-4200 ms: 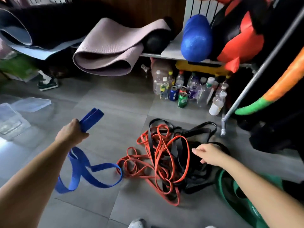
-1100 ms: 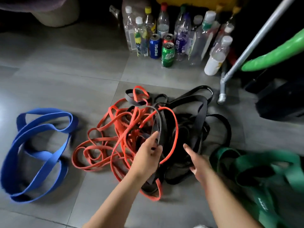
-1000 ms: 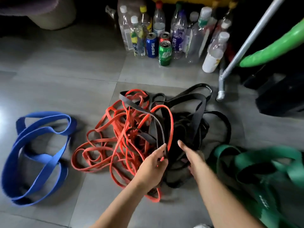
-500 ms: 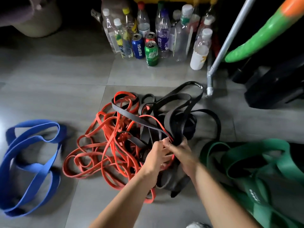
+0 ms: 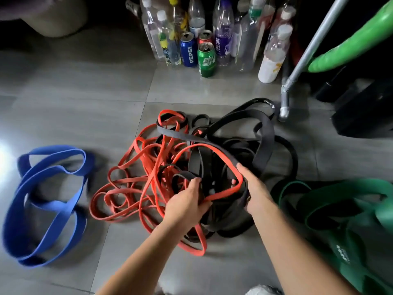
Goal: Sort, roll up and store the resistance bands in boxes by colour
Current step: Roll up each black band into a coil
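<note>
Light is dim and cool, and the far edge behind the bottles [image 5: 222, 35] sinks into near-black. A white glare blooms on the floor [image 5: 74, 81] at the left edge. Motion blur smears the blue band [image 5: 51, 204], and the green bands [image 5: 340, 248] near right look soft. The left hand [image 5: 187, 203], right hand [image 5: 255, 194] and tangle of orange and black bands [image 5: 264, 141] are sharp, with soft shadows beneath.

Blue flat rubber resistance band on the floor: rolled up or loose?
Loose. The blue flat rubber resistance band sprawls in open loops on the grey tiled floor, apart from the orange and black tangle.
</note>
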The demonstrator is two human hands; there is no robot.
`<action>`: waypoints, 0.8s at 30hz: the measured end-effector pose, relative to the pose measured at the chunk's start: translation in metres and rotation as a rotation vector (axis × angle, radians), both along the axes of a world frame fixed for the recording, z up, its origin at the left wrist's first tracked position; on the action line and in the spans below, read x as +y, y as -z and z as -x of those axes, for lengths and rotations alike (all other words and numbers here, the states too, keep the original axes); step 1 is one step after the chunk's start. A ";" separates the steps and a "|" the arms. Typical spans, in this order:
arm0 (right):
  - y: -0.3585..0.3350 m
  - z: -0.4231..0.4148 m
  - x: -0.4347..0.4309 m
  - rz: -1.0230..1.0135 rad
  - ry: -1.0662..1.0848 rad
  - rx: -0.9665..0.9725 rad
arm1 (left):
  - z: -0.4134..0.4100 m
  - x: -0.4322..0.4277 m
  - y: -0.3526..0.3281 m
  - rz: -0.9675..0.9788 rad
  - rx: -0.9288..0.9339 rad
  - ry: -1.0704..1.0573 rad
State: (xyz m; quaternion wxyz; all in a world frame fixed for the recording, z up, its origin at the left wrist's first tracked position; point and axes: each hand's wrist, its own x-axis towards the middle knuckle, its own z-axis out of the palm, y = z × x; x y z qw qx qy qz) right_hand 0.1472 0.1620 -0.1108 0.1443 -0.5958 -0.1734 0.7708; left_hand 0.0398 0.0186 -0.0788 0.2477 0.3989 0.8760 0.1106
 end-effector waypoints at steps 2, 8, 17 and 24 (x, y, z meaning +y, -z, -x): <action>-0.002 0.002 -0.003 -0.023 -0.055 0.054 | 0.010 -0.016 -0.004 -0.167 -0.025 -0.070; -0.003 0.008 -0.015 -0.144 -0.038 -0.211 | 0.026 -0.054 -0.004 -0.521 -0.062 -0.509; 0.001 0.056 -0.076 -0.278 -0.470 -0.450 | 0.048 -0.079 0.006 -0.621 -0.351 -1.124; 0.005 0.074 -0.066 -0.552 -0.518 -0.738 | 0.015 -0.060 0.011 -0.463 -0.472 -0.594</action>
